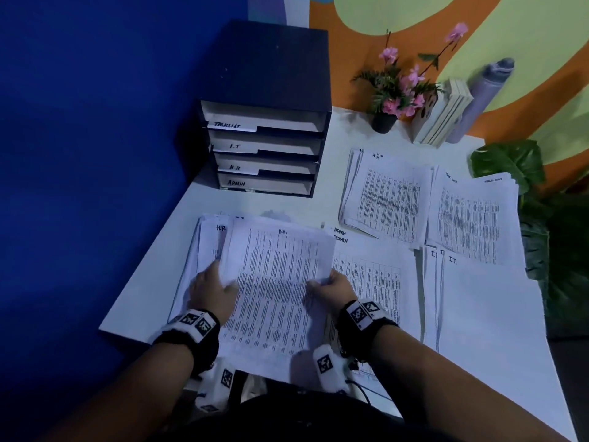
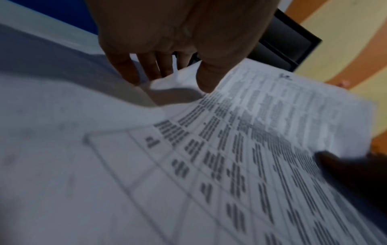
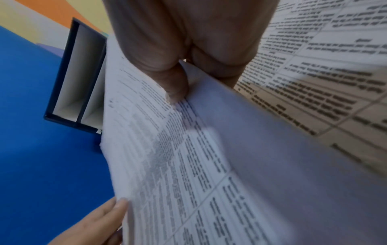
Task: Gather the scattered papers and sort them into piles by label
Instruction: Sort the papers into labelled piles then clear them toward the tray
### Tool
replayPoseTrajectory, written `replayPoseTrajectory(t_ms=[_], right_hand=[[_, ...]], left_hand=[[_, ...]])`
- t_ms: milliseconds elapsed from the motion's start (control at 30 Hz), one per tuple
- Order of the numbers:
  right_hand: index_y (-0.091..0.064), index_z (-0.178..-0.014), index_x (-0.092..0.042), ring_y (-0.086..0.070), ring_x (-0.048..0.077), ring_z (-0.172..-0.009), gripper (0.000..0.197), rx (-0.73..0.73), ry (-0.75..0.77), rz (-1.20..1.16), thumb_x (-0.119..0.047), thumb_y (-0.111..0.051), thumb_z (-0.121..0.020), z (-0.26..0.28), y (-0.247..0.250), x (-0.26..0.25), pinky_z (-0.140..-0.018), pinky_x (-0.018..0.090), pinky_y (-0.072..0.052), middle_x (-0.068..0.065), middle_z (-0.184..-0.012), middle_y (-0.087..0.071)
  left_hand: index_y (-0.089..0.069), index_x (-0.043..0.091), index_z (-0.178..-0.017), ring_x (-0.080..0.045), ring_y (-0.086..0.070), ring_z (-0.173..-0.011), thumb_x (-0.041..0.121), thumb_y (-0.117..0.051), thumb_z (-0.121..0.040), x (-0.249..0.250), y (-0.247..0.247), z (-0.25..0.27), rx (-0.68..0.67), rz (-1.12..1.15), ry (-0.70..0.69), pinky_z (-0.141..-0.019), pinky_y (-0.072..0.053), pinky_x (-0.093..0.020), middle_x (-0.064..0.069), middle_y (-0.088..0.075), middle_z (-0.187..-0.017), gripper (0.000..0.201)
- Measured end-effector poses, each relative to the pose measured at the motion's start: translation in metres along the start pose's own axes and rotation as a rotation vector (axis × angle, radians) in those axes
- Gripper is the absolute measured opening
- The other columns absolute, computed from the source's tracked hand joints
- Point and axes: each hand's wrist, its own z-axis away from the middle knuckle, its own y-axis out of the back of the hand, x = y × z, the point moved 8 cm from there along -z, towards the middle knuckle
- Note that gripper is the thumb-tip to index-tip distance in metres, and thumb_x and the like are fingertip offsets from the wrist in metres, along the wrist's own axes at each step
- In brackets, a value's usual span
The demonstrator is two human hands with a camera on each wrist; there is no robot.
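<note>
A printed sheet labelled I.T. (image 1: pixel 274 275) is held a little above the white table (image 1: pixel 255 202), over a loose stack whose top sheet reads H.R. (image 1: pixel 207 244). My left hand (image 1: pixel 223 282) pinches the sheet's left edge, with the thumb (image 2: pixel 205 79) on top. On the opposite edge my right hand (image 1: pixel 318 283) pinches it too, its thumb (image 3: pixel 176 89) on the print and its fingers underneath. To the right lie sorted piles: ADMIN (image 1: pixel 373 282), I.T. (image 1: pixel 462 298), H.R. (image 1: pixel 385 199) and task list (image 1: pixel 471 218).
A dark tray organiser (image 1: pixel 264 148) stands at the back left, its trays labelled TASKLIST, I.T, H.R and ADMIN. A potted pink flower (image 1: pixel 384 121), leaning books (image 1: pixel 443 113) and a grey roll (image 1: pixel 481 97) line the back wall. A leafy plant (image 1: pixel 510 164) borders the right edge.
</note>
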Motion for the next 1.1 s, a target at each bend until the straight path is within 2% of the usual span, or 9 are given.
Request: replayPoseTrajectory(t_ms=[100, 233, 400, 567, 700, 800, 900, 1000, 1100], right_hand=[[-0.057, -0.080, -0.018, -0.068, 0.035, -0.082, 0.013, 0.042, 0.007, -0.032, -0.011, -0.067, -0.084, -0.002, 0.009, -0.002, -0.079, 0.051, -0.059, 0.013, -0.080, -0.066], [-0.054, -0.093, -0.024, -0.063, 0.026, -0.078, 0.019, 0.092, 0.084, -0.013, -0.010, -0.065, -0.086, -0.006, 0.017, -0.010, -0.076, 0.042, -0.058, 0.008, -0.086, -0.063], [-0.059, -0.102, -0.011, -0.067, 0.032, -0.077, 0.013, 0.156, 0.051, 0.078, -0.014, -0.057, -0.089, -0.011, 0.032, -0.005, -0.072, 0.044, -0.060, 0.014, -0.086, -0.068], [-0.056, -0.081, -0.009, -0.055, 0.021, -0.063, 0.012, 0.254, 0.019, 0.080, -0.016, -0.061, -0.088, -0.012, 0.052, 0.003, -0.063, 0.031, -0.051, 0.006, -0.070, -0.058], [-0.059, -0.094, -0.006, -0.063, 0.027, -0.072, 0.010, 0.280, 0.073, 0.039, -0.013, -0.062, -0.087, -0.012, 0.055, 0.000, -0.069, 0.034, -0.054, 0.017, -0.084, -0.066], [-0.056, -0.100, -0.014, -0.061, 0.024, -0.071, 0.011, 0.274, 0.093, -0.008, -0.007, -0.055, -0.091, -0.009, 0.057, -0.005, -0.063, 0.030, -0.052, 0.014, -0.086, -0.065], [-0.056, -0.097, -0.020, -0.059, 0.024, -0.066, 0.017, 0.257, 0.100, -0.092, -0.004, -0.051, -0.092, -0.004, 0.060, -0.005, -0.060, 0.036, -0.055, 0.012, -0.081, -0.065], [-0.058, -0.102, -0.014, -0.059, 0.021, -0.064, 0.014, 0.261, 0.101, -0.096, -0.006, -0.052, -0.092, -0.002, 0.065, -0.004, -0.056, 0.029, -0.051, 0.009, -0.080, -0.065], [-0.057, -0.092, -0.017, -0.061, 0.026, -0.065, 0.009, 0.280, 0.068, -0.102, -0.009, -0.055, -0.090, -0.005, 0.070, 0.002, -0.058, 0.039, -0.056, 0.010, -0.076, -0.064]], left_hand=[[-0.045, 0.017, -0.137, -0.028, -0.053, -0.120, 0.039, -0.053, -0.093, 0.000, 0.008, -0.005, -0.047, 0.211, 0.041, -0.102, -0.042, -0.037, -0.005, -0.055, -0.135, 0.050], [-0.047, 0.021, -0.136, -0.023, -0.053, -0.121, 0.062, -0.053, -0.081, -0.008, 0.002, -0.011, -0.243, 0.256, 0.052, -0.104, -0.043, -0.042, 0.001, -0.055, -0.135, 0.069], [-0.057, 0.009, -0.122, -0.022, -0.058, -0.100, 0.025, -0.059, -0.092, -0.003, 0.003, -0.014, -0.197, 0.205, -0.006, -0.090, -0.047, -0.031, -0.008, -0.064, -0.116, 0.034], [-0.059, 0.001, -0.108, -0.024, -0.055, -0.090, 0.019, -0.062, -0.091, -0.004, 0.013, -0.013, -0.104, 0.208, 0.043, -0.078, -0.042, -0.028, -0.007, -0.057, -0.093, 0.026], [-0.063, 0.003, -0.110, -0.022, -0.056, -0.089, 0.021, -0.068, -0.088, 0.002, 0.013, -0.013, -0.093, 0.319, 0.044, -0.080, -0.043, -0.027, -0.008, -0.064, -0.100, 0.029], [-0.065, 0.004, -0.113, -0.019, -0.056, -0.090, 0.019, -0.070, -0.087, 0.007, 0.018, -0.011, -0.048, 0.389, 0.045, -0.081, -0.042, -0.026, -0.009, -0.066, -0.105, 0.031], [-0.066, 0.004, -0.113, -0.019, -0.057, -0.089, 0.018, -0.072, -0.085, 0.006, 0.023, -0.013, -0.004, 0.432, 0.054, -0.082, -0.043, -0.026, -0.010, -0.068, -0.106, 0.032], [-0.067, 0.003, -0.111, -0.023, -0.061, -0.092, 0.017, -0.073, -0.084, 0.005, 0.025, -0.015, 0.010, 0.455, 0.058, -0.083, -0.046, -0.029, -0.013, -0.069, -0.108, 0.031], [-0.066, 0.003, -0.113, -0.030, -0.063, -0.100, 0.017, -0.073, -0.084, 0.004, 0.028, -0.017, 0.025, 0.448, 0.072, -0.088, -0.048, -0.033, -0.015, -0.068, -0.111, 0.033]])
